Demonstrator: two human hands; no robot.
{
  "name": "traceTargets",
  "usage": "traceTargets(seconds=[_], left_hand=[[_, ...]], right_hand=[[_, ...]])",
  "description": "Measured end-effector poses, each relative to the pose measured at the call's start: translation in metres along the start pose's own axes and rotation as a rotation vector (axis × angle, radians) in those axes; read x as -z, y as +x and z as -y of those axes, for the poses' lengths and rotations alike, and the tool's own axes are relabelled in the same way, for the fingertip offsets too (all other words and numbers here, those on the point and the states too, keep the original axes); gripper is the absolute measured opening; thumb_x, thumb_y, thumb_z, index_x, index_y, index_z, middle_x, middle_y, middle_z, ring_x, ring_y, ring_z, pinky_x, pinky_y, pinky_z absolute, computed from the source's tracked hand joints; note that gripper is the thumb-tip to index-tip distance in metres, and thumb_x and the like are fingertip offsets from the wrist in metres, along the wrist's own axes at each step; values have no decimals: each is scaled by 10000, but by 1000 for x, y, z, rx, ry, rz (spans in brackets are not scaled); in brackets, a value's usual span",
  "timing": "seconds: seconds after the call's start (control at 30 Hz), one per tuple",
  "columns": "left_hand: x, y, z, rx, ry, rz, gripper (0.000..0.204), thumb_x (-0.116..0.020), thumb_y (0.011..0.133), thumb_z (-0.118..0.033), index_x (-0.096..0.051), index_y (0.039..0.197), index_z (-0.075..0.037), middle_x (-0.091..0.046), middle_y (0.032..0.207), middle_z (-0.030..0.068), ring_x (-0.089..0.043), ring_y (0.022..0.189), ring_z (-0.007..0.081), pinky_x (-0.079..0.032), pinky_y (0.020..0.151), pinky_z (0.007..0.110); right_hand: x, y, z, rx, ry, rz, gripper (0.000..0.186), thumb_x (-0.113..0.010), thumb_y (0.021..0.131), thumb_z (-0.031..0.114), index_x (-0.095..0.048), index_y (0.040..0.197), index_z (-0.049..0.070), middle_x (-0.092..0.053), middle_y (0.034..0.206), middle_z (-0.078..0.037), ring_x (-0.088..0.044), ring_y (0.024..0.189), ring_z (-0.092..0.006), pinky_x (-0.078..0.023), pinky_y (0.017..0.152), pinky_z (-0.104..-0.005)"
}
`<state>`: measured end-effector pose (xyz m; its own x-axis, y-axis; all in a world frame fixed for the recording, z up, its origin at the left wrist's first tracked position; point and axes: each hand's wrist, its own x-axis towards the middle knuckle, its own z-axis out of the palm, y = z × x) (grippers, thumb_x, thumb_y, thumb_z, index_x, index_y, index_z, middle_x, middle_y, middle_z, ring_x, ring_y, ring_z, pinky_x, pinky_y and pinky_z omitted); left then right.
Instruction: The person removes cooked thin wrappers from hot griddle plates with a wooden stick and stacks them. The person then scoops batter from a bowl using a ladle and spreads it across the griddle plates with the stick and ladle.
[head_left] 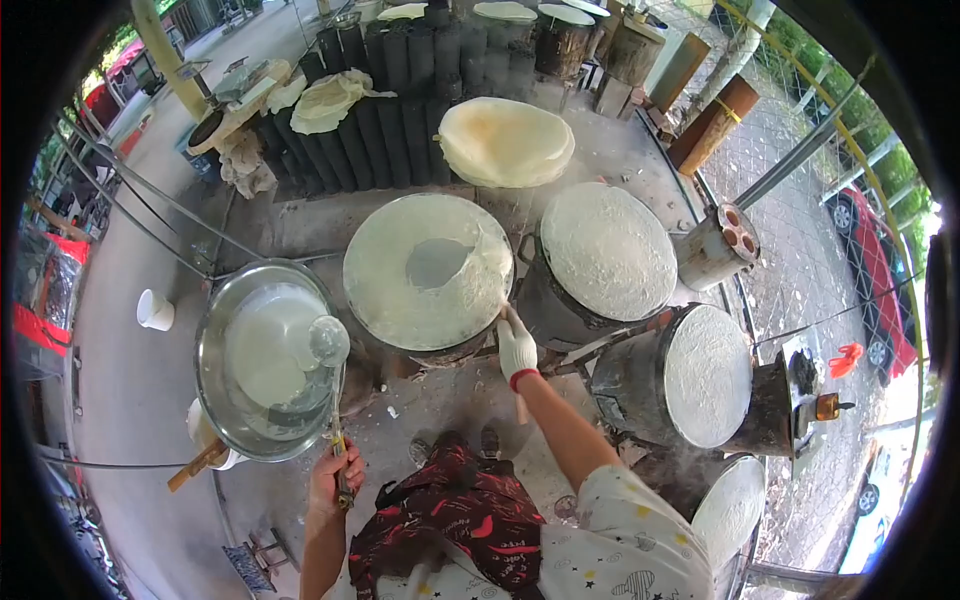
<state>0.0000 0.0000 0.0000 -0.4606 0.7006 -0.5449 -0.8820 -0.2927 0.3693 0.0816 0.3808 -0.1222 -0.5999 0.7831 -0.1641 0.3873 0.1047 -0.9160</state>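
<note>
My left hand (338,474) is closed around the handle of a metal ladle (328,341). Its coated bowl hangs over a wide steel basin (208,352) of white batter (265,345). My right hand (517,347), in a white glove with a red cuff, is at the near right edge of a round griddle (375,290). It grips a wooden-handled tool (522,410); the handle's end sticks out below the hand, and I cannot make out the working end. Pale batter (400,225) covers most of this griddle, around a bare grey patch in the middle.
More batter-coated griddles stand at the right: one (610,250) beside mine, another (708,375) nearer, a third (730,510) by my right elbow. Behind are a stack of thin pancakes (507,140) and rows of black coal cylinders (350,150). A wire fence (800,190) runs along the right.
</note>
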Motion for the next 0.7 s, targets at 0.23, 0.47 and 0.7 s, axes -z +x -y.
traceTargets(seconds=[0.23,0.47,0.7], left_hand=[[13,7,-29,4,120,-30,219,-558,823,-36,-478,1026,-52,-475,774,43,-432,570,127,-357,448,241],[4,3,-40,70,128,-43,202,-513,829,-3,-461,1021,-40,-462,747,46,-433,572,123,-366,456,238],[9,7,-45,102,154,-25,197,-501,832,3,-462,1021,-33,-457,743,48,-444,584,129,-381,467,242]], right_hand=[[-37,13,11,-185,124,-33,434,-495,893,282,-525,1278,85,-638,1093,-174,-632,952,-238,-443,836,-286],[-33,-96,-37,-36,-20,-144,382,-501,899,229,-550,1256,100,-654,1064,-154,-627,958,-231,-451,837,-303],[-67,-54,-11,-248,359,-235,406,-511,887,191,-541,1262,37,-599,795,-29,-493,642,-89,-429,604,-255]])
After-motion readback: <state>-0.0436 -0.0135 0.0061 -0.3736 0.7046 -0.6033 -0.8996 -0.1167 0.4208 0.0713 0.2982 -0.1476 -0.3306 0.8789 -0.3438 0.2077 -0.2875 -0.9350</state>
